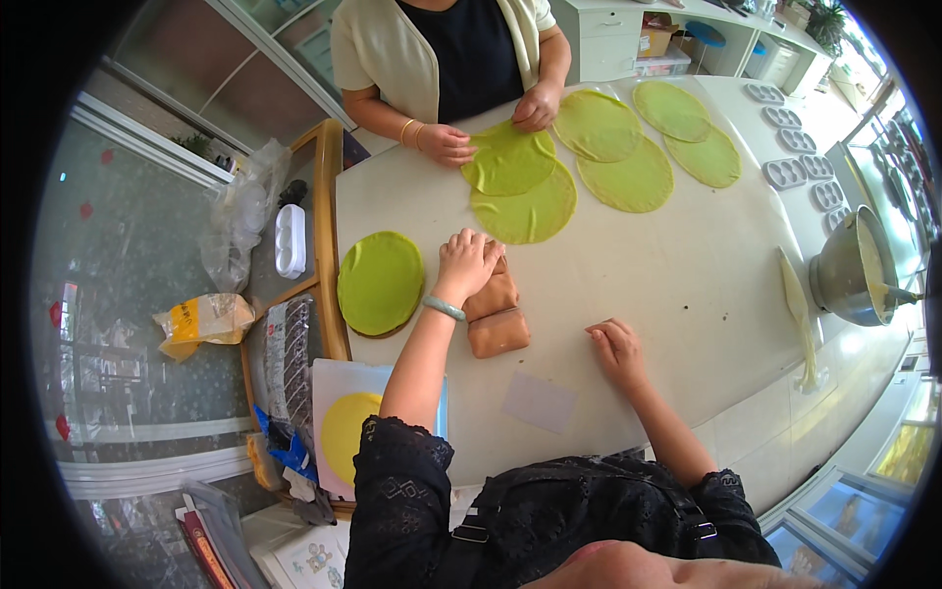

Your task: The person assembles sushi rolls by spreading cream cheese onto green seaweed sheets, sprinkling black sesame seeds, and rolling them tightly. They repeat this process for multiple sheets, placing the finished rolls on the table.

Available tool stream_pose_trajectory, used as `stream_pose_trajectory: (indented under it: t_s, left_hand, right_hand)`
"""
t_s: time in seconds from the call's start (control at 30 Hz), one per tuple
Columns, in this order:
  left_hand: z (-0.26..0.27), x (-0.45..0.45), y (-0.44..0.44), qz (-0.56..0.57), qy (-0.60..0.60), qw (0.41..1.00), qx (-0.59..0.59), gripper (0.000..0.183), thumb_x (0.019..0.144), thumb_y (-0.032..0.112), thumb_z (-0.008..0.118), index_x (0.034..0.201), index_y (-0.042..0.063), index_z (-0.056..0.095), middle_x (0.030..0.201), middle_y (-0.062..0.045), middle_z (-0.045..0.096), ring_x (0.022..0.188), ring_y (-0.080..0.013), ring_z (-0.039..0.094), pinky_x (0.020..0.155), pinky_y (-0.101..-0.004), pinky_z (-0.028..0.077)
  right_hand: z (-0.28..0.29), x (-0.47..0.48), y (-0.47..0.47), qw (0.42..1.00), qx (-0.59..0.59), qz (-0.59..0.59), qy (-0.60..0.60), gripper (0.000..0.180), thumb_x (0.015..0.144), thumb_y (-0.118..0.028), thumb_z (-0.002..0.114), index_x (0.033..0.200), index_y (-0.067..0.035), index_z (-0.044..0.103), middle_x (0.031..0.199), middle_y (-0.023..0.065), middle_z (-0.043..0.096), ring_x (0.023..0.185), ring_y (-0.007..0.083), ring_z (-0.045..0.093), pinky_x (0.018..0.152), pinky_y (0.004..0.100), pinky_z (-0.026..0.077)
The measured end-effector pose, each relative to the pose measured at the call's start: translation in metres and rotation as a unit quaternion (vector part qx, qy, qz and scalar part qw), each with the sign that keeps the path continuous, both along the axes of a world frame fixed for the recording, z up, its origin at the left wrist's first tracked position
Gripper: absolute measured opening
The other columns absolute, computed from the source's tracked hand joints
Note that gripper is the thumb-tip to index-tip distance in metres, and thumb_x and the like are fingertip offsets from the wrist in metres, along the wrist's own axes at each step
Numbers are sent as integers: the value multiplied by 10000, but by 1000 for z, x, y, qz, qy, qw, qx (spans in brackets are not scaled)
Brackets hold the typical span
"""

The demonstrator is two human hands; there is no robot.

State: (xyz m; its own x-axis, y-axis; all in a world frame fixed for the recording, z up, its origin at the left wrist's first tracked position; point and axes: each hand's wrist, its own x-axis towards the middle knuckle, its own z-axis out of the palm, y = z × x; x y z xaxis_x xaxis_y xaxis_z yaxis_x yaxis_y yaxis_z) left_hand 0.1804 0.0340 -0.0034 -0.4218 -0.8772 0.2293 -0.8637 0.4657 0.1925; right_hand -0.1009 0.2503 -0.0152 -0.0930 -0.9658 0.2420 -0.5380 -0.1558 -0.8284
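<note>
Several brown folded crepe parcels (499, 333) lie in a row on the table, end to end. My left hand (467, 263), with a bangle at the wrist, covers much of the farthest one, its fingers and thumb closed around it; that parcel is mostly hidden. To the right, my right hand (618, 352) is low over the tabletop, fingers curled together and nothing visible in them. A pale square sheet (539, 402) lies between that hand and my body. Left of my left hand is a stack of round green crepes (380, 283).
Across the table a person's hands (536, 107) hold a green crepe (511, 156). More green crepes (625, 174) overlap in pairs. At right are a metal bowl (846, 269), a filled piping bag (795, 309) and several small trays (786, 174). A yellow crepe (349, 434) lies near left.
</note>
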Motion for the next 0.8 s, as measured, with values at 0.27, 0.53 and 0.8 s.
stream_pose_trajectory:
  t_s: [0.27,0.53,0.8]
  left_hand:
    - [7,6,-5,25,76,994,72,494,1055,485,519,1231,47,663,1226,-179,657,1166,-404,608,1021,-508,484]
    - [11,23,-1,33,141,984,106,533,1082,444,475,1344,5,623,1350,-205,631,1247,-402,586,1074,-493,465]
    - [18,7,29,43,11,997,61,596,1056,463,514,1439,6,548,1404,-208,602,1306,-393,560,1145,-527,400]
  right_hand:
    - [1,0,0,1000,2,-1,-1,188,1030,-199,613,977,-69,737,882,78,688,853,282,634,826,391,489]
    - [-1,0,0,1000,4,2,-15,199,1036,-209,605,983,-71,738,908,79,691,855,289,633,817,398,493]
    - [-2,2,-2,1000,-8,-2,-29,197,1023,-173,615,946,-33,729,858,104,679,819,291,639,777,395,500]
